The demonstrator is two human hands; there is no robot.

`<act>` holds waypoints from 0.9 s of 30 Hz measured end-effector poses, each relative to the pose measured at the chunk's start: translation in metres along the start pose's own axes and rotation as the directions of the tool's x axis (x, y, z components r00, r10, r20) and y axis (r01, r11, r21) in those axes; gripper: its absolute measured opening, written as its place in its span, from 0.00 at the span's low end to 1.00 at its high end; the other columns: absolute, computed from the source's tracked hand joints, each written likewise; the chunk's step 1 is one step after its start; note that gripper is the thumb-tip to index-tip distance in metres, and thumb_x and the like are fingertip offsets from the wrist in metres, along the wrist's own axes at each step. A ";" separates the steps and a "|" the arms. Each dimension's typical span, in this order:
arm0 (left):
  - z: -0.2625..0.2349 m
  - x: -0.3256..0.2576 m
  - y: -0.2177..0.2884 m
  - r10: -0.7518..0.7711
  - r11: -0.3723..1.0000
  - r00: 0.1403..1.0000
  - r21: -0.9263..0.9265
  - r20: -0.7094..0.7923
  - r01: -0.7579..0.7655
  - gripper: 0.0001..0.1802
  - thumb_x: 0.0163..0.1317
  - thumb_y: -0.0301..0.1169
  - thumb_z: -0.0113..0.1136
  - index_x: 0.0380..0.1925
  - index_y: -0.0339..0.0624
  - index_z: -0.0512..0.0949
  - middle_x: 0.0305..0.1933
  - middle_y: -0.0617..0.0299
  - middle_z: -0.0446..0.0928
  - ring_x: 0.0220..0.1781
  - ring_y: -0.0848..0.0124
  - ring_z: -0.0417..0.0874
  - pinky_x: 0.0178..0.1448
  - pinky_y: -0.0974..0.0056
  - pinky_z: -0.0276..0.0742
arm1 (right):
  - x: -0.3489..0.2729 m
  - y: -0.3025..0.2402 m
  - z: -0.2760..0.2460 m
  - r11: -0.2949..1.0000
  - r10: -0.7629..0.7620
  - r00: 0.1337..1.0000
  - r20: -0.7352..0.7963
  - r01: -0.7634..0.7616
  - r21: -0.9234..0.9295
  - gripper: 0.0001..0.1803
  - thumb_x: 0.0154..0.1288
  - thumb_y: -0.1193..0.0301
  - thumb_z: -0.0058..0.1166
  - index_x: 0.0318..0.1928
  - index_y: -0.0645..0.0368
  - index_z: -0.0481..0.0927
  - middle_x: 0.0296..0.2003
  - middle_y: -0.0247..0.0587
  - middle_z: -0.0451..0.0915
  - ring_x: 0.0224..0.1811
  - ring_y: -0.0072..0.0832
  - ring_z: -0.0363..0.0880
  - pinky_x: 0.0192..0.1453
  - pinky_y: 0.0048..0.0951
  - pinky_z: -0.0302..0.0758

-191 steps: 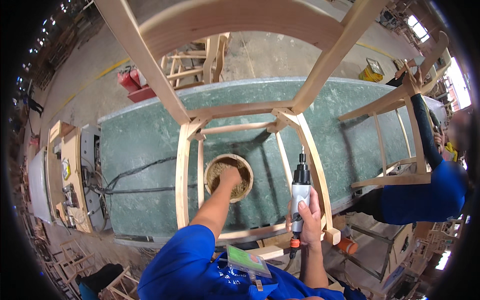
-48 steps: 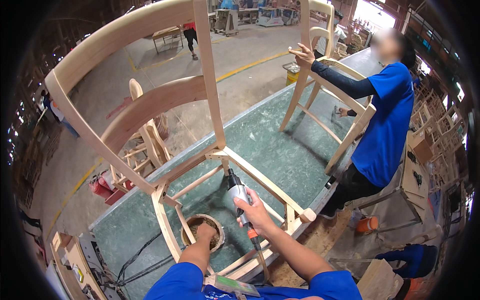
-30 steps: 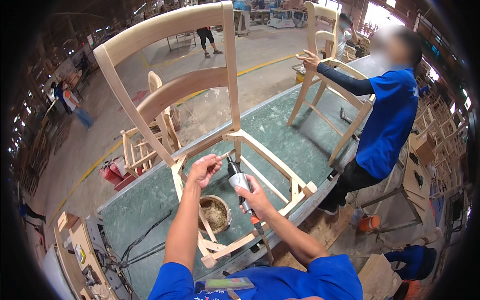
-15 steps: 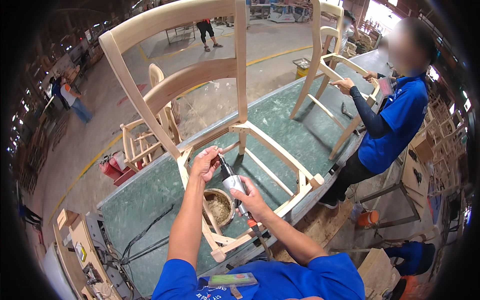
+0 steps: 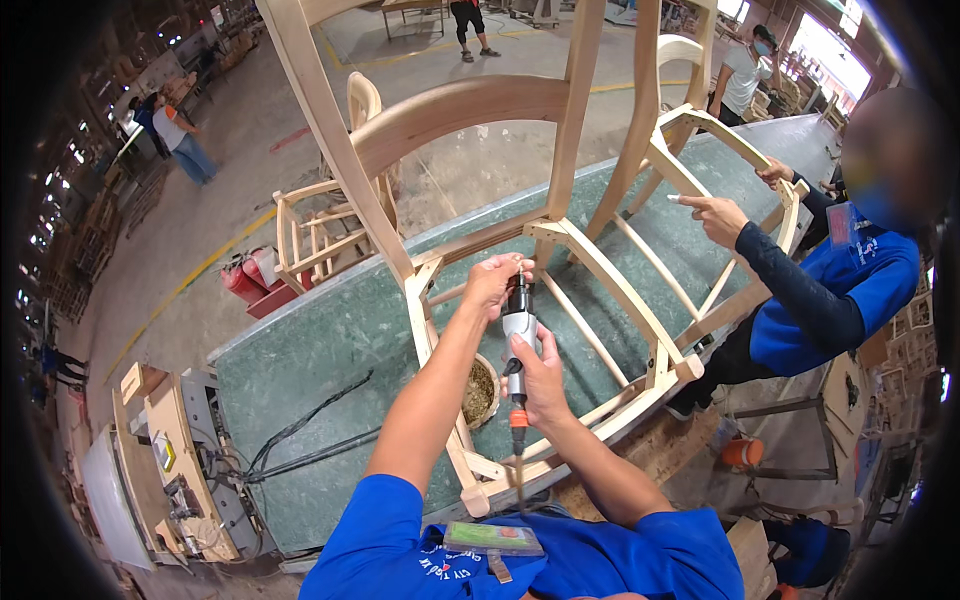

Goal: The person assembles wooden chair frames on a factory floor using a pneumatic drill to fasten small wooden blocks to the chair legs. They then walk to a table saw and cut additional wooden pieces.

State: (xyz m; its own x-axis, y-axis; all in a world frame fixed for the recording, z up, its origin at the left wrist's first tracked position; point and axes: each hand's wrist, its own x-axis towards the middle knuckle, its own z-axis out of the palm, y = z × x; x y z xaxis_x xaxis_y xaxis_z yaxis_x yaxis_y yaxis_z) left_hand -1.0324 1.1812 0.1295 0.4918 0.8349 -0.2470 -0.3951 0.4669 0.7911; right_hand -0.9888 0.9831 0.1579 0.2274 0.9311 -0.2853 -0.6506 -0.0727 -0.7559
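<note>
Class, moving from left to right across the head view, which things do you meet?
Standing person in blue jeans → red cylindrical fire extinguishers → pale-rimmed round tub → silver-and-black power tool → round orange bucket → co-worker's blue short-sleeved shirt

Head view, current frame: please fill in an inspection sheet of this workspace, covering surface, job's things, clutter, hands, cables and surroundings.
Surface: green tabletop with pale scuffs.
Job's things: silver-and-black powered driver; upright pale wooden chair frame; round tub of small brownish pieces, partly hidden by the left forearm.
Clutter: orange bucket, low at the right.
Hands: right hand grips the driver's body; left hand has its fingertips at the driver's tip, anything between them too small to tell.
Cables: two dark cables across the tabletop's left part; a hose at the driver's lower end.
Surroundings: blue-shirted co-worker beside a second wooden chair frame; red fire extinguishers beyond the tabletop.
</note>
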 end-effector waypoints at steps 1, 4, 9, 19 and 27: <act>0.006 0.006 -0.003 -0.014 0.999 1.000 0.041 -0.011 0.014 0.16 0.71 0.24 0.62 0.55 0.28 0.76 0.46 0.49 0.87 0.38 0.66 0.89 0.40 0.64 0.88 | 0.005 0.004 0.006 0.999 -0.032 0.998 -0.049 0.032 -0.006 0.30 0.73 0.61 0.62 0.67 0.48 0.61 0.32 0.38 0.75 0.17 0.26 0.77 0.16 0.28 0.78; 0.018 0.028 -0.007 -0.066 0.989 0.997 0.129 -0.030 0.070 0.15 0.73 0.25 0.61 0.55 0.28 0.76 0.47 0.46 0.87 0.38 0.64 0.89 0.39 0.62 0.89 | 0.024 0.006 0.016 0.997 -0.079 0.984 -0.159 0.078 -0.012 0.29 0.73 0.61 0.62 0.65 0.49 0.60 0.33 0.38 0.73 0.17 0.27 0.77 0.15 0.29 0.78; 0.031 0.061 -0.010 -0.113 0.989 0.992 0.100 0.061 0.107 0.12 0.76 0.28 0.58 0.50 0.27 0.78 0.41 0.48 0.87 0.33 0.65 0.88 0.36 0.63 0.90 | 0.054 -0.003 0.018 0.993 -0.117 0.961 -0.252 0.114 -0.025 0.30 0.71 0.60 0.64 0.64 0.50 0.60 0.36 0.40 0.72 0.18 0.28 0.78 0.14 0.29 0.77; 0.046 0.088 -0.014 -0.111 0.981 0.987 0.169 0.114 0.091 0.13 0.77 0.29 0.56 0.47 0.26 0.80 0.43 0.48 0.87 0.35 0.66 0.89 0.38 0.64 0.91 | 0.081 -0.006 0.011 0.981 -0.194 0.938 -0.289 0.184 -0.061 0.30 0.71 0.58 0.64 0.63 0.49 0.61 0.35 0.40 0.73 0.19 0.27 0.78 0.14 0.29 0.77; 0.033 0.100 -0.015 -0.046 0.967 0.991 0.256 0.126 0.012 0.10 0.75 0.27 0.59 0.43 0.28 0.83 0.37 0.51 0.87 0.35 0.67 0.89 0.37 0.65 0.89 | 0.097 0.004 0.025 0.976 -0.213 0.906 -0.365 0.216 -0.034 0.29 0.72 0.62 0.62 0.65 0.49 0.60 0.37 0.40 0.74 0.18 0.28 0.77 0.15 0.30 0.76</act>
State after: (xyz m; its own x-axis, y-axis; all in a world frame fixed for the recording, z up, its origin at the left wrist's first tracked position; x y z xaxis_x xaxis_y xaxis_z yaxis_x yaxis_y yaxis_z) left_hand -0.9516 1.2481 0.1111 0.6030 0.7694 -0.2107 -0.1771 0.3866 0.9051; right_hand -0.9878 1.0819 0.1422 0.6092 0.7289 -0.3124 -0.5612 0.1179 -0.8193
